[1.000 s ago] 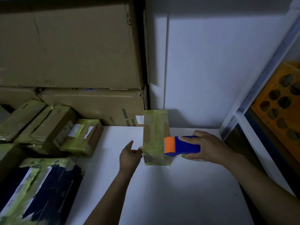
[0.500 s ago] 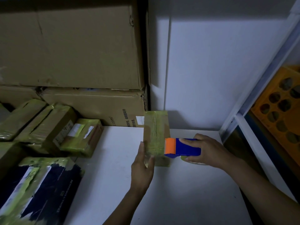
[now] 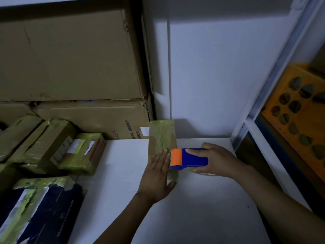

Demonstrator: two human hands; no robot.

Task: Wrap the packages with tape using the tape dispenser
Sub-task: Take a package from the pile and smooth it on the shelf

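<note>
Cardboard boxes (image 3: 70,55): two big brown ones stacked at the back left, the lower one with print and a white label near its right end.
Taped parcels (image 3: 52,147): a few heaped at the left edge of the table, all wrapped in yellowish-green tape.
Dark blue parcel (image 3: 44,213): lower left corner, nearest us, with green tape along its top.
Table (image 3: 193,217): white top, where we're working.
Package (image 3: 162,136): stands upright mid-frame on the table, by the right end of the lower box, covered in that same greenish tape (pretty wrinkly).
Left hand (image 3: 156,176): flat on the package's near face, fingers straight and together, pressing the lower part.
Tape dispenser (image 3: 189,158): blue body, orange head. The head sits against the package's right edge, right beside our left fingertips.
Right hand (image 3: 218,161): fingers curled over the blue body, gripping it. A bit of tape roll peeks out underneath.
Wall (image 3: 219,76): plain white behind it all.
Orange crate (image 3: 299,111): far right, past the white shelf upright, with holes in its face.
</note>
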